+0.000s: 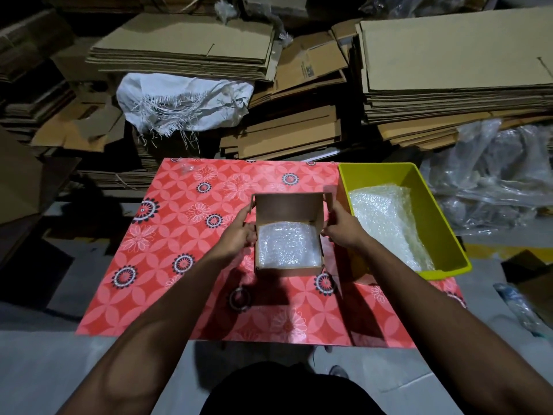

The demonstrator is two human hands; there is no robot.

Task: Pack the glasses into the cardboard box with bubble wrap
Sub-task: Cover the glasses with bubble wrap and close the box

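Our left hand [239, 232] grips the left wall of the box [288, 268], thumb on the inner side near the rim, fingers curled round the outside. Our right hand [341, 227] pinches the right side flap [328, 202] of the box, fingers closed on the flap's lower edge, thumb toward us. Both forearms come up from the bottom corners, bare, wrists roughly straight, palms turned inward toward each other.

The box sits open on the table [185, 277], back lid flap standing upright, side flaps up. Inside, bubble wrap [287, 247] fills the whole floor of the box; we cannot tell whether glasses lie under it, none show.

The table carries a red cloth with pale petal shapes and black-and-white ring flowers. A tape roll [240, 299] lies flat on the cloth just in front of the box, in shadow. A yellow-green bin [449, 253] stands just right of the box, near the right hand, with more bubble wrap sheet [389, 223] loose in it.

Behind the table: stacks of flattened cardboard [449, 70], a frayed white sack [185, 100], crumpled clear plastic [493, 175] at right. One flattened carton has a small printed label [308, 69], too small to read. No other writing legible
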